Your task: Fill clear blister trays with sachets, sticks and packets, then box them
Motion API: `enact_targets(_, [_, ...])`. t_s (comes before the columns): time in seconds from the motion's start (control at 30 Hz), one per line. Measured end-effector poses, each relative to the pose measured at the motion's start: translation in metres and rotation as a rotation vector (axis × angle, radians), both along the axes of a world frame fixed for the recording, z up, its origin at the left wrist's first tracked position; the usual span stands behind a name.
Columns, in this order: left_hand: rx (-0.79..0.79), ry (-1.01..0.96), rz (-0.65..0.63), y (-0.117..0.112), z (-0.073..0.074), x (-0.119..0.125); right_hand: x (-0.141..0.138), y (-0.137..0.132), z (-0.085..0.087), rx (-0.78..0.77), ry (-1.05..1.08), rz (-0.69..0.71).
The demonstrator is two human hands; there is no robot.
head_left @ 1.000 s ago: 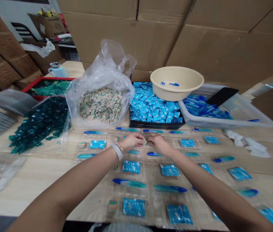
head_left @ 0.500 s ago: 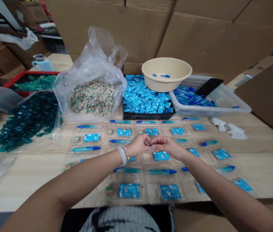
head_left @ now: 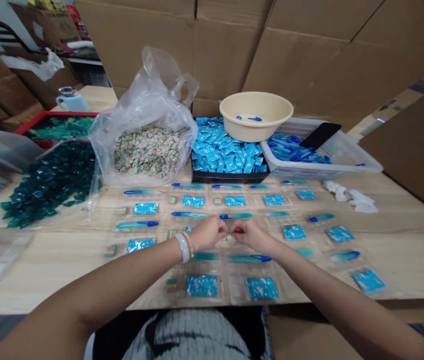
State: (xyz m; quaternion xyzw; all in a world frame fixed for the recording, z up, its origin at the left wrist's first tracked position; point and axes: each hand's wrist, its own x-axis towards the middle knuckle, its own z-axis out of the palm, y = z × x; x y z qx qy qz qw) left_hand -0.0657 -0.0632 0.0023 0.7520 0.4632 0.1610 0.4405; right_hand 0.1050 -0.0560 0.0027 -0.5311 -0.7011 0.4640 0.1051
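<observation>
The left hand [head_left: 206,233] and right hand [head_left: 251,236] were nearly closed, both pinching a small striped packet [head_left: 230,237] with their fingertips. It was held just above a clear plastic tray [head_left: 230,287], perhaps to keep it off the blue packets [head_left: 201,285].

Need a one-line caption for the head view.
The left hand and right hand pinch a small striped packet over clear blister trays of blue sachets.

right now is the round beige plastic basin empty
Not empty: two small blue plastic pieces lie inside the round beige plastic basin.
</observation>
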Motion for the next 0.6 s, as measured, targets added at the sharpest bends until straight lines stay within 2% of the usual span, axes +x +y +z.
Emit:
enact_targets(0.1, [0.147, 0.085, -0.102, -0.003, 0.0, -0.003, -0.008, -0.007, -0.002, 0.172, -0.151, 0.045])
enact_targets(0.17, [0.186, 0.117, -0.118, -0.005, -0.003, -0.004, -0.012, -0.013, -0.002, 0.254, -0.21, 0.062])
enact_targets(0.33, [0.204, 0.134, -0.106, -0.005, -0.008, -0.002, -0.016, -0.023, -0.004, 0.384, -0.294, 0.058])
enact_targets(0.5, [0.207, 0.174, -0.119, -0.004, -0.004, -0.003, -0.006, -0.024, -0.003, 0.47, -0.299, 0.024])
enact_targets(0.6, [0.21, 0.186, -0.128, -0.004, 0.0, -0.002, 0.002, -0.025, -0.001, 0.5, -0.241, 0.096])
